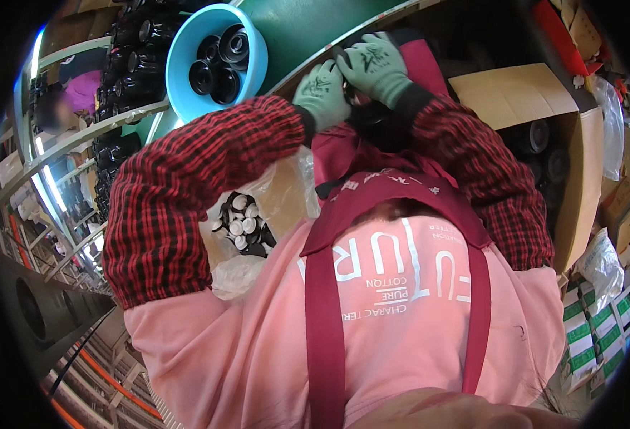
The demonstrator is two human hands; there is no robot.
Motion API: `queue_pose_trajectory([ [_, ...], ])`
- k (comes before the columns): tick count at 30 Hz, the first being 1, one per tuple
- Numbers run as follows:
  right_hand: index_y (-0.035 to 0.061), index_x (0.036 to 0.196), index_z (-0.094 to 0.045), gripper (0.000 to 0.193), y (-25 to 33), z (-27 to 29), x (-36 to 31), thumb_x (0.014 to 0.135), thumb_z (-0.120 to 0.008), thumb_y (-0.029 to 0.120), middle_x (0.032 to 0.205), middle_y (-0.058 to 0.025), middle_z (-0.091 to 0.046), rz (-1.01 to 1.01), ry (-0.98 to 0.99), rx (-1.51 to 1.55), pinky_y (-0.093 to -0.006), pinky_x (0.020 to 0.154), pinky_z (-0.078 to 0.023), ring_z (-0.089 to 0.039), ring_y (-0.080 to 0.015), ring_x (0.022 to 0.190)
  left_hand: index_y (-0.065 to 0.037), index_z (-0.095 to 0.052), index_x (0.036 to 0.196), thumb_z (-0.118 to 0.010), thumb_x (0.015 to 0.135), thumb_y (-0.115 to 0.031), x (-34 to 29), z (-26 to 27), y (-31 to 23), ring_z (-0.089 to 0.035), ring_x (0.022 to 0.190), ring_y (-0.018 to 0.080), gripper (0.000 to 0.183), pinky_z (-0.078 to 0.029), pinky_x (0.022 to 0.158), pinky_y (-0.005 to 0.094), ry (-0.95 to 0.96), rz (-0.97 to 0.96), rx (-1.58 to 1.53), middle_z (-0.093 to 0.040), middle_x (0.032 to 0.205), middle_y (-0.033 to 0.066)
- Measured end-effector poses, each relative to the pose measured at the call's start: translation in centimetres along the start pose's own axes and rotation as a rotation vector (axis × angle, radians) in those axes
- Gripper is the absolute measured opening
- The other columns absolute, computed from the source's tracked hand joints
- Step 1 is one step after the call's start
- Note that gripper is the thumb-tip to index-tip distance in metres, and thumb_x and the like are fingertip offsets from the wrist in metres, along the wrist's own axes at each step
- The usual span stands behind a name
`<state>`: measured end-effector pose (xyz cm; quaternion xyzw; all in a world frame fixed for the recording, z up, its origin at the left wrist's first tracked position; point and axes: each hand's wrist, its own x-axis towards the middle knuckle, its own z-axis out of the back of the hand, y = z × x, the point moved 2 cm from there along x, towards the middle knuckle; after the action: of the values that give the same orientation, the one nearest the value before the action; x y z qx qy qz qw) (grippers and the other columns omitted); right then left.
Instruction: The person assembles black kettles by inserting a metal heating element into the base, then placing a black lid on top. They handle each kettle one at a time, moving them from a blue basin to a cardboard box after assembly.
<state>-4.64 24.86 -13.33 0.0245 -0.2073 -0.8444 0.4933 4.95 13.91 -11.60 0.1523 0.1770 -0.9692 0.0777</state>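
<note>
Both my hands wear pale green gloves and meet in front of my maroon apron (408, 196). My left hand (322, 95) has its fingers curled against a dark glossy object (372, 123), which is mostly covered by the gloves and apron. Right beside it, higher up, my right hand (376, 66) is closed over the same dark object from above. Its shape and kind cannot be made out. To the left of my hands is a light blue basin (178, 68) with several black round disc-like parts (234, 44) in it.
An open cardboard box (519, 93) with black round pieces stands at my right. Under my left arm lies a plastic-lined container with white-and-black caps (242, 223). A green work surface (293, 28) lies ahead. Racks at left hold black glossy pieces (147, 61); a person in purple (82, 91) is beyond.
</note>
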Motion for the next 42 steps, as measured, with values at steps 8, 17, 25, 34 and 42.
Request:
queue_pose_trajectory([
  [8,0.0043,0.105,-0.071,0.049,-8.6,5.1,-1.0,0.083,-0.071,0.048,0.092,-0.0162,-0.074,-0.053,0.869,0.397,-0.0351,0.071,-0.057,-0.074,-0.0235,0.082,-0.008,-0.058,0.121,-0.075,0.073,-0.017,3.6,2.3,-2.2,-0.06,0.103,0.0337,0.051,-0.05,0.091,0.0435,-0.023,-0.581,0.104,-0.06,0.109,0.0112],
  [17,0.0115,0.067,-0.061,0.029,-6.3,3.9,-1.4,0.08,-0.079,0.03,0.055,0.0004,-0.051,-0.661,1.588,0.921,-0.0281,0.041,-0.034,-0.046,-0.0106,0.044,-0.013,-0.061,0.123,-0.076,0.072,-0.018,2.5,1.0,-0.5,-0.06,0.105,0.0276,0.053,-0.05,0.087,0.0399,0.032,-0.63,-0.025,-0.059,0.111,0.0064],
  [25,0.0113,0.08,-0.055,0.022,-0.7,4.6,-9.3,0.089,-0.067,0.027,0.063,0.0005,-0.051,-1.471,0.923,1.457,-0.031,0.039,-0.035,-0.047,-0.015,0.044,-0.019,-0.063,0.112,-0.069,0.08,-0.024,12.0,-1.3,-2.8,-0.056,0.108,0.0263,0.033,-0.049,0.084,0.0411,0.006,-1.493,0.109,-0.056,0.116,0.0042],
  [34,0.0082,0.09,-0.062,0.018,3.3,3.5,-10.7,0.093,-0.067,0.025,0.064,0.0013,-0.049,-1.644,0.286,1.974,-0.0281,0.042,-0.03,-0.043,-0.0127,0.045,-0.017,-0.066,0.115,-0.062,0.088,-0.028,15.1,-2.3,-6.7,-0.057,0.114,0.0287,0.029,-0.051,0.089,0.0452,0.036,-1.744,0.081,-0.058,0.124,0.0069],
  [42,0.0062,0.092,-0.068,0.034,-7.8,7.4,1.4,0.093,-0.069,0.04,0.068,0.001,-0.061,-0.828,0.506,1.047,-0.0248,0.048,-0.045,-0.059,-0.0095,0.054,0.001,-0.038,0.149,-0.087,0.074,-0.027,7.8,-2.6,11.6,-0.053,0.126,0.0373,0.094,-0.043,0.109,0.0472,-0.391,-0.115,-0.722,-0.052,0.139,0.0206],
])
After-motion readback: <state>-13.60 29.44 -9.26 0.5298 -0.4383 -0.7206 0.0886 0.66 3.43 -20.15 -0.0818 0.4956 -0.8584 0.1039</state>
